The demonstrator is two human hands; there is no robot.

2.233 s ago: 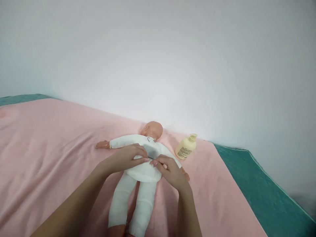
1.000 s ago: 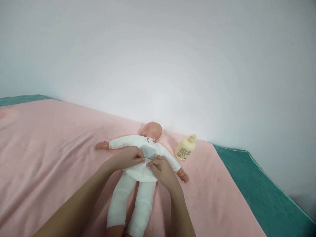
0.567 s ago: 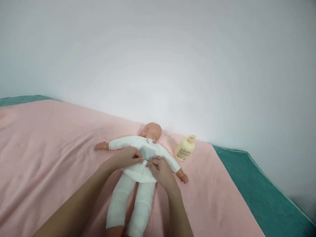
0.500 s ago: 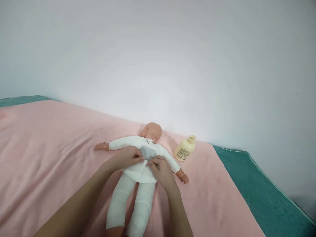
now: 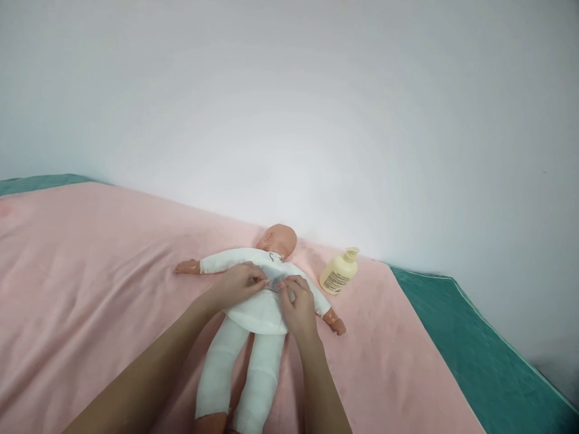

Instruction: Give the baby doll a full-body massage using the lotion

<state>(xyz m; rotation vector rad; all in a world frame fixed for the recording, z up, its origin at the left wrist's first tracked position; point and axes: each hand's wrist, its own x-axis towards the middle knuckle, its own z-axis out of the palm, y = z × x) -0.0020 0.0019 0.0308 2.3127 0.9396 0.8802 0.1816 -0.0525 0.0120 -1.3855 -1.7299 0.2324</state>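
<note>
Left hand [image 5: 237, 286] and right hand [image 5: 300, 305] now sit higher, both grips seemingly pinching the grey patch [image 5: 274, 276] on the doll [image 5: 260, 317]; likely its edge is lifting.

Bare forearms [image 5: 147, 364] taper to slim wrists [image 5: 208, 302], the left hand [image 5: 238, 284] and right hand [image 5: 298, 305] likewise bare.

Here's the doll [image 5: 257, 316] on the blanket [image 5: 113, 265], head nearest the wall [image 5: 289, 108] behind, legs in front! Over its torso, left hand [image 5: 237, 284] at left, right hand [image 5: 299, 306] at right. A bottle [image 5: 337, 275] stands right, beside 1 arm; a sheet [image 5: 474, 337] shows past the blanket on 2 sides.
</note>
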